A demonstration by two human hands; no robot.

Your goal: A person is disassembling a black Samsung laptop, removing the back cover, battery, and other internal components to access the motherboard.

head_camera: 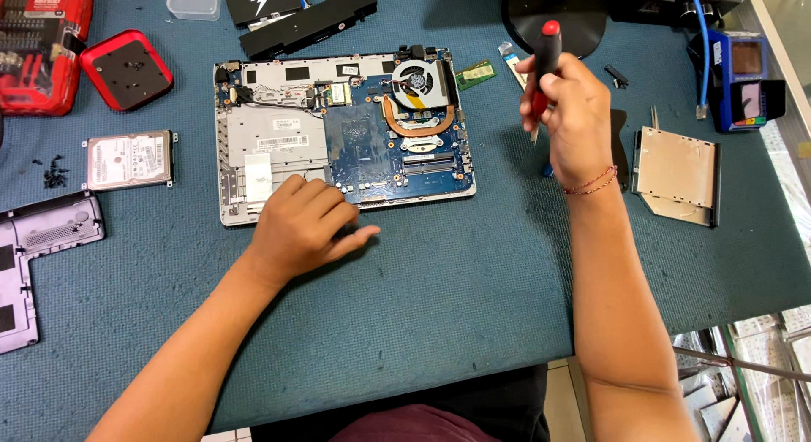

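Resting on the opened laptop (338, 130), left hand (300, 227); right hand (570, 113) gripping screwdriver (547, 58).

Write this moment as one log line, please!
left hand: rests on opened laptop | right hand: holds screwdriver

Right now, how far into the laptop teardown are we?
Done: bottom cover, hard drive, optical drive and battery lie off the laptop. In hand: right hand grips a screwdriver; left hand rests on the laptop's front edge. Left: fan and board remain mounted.
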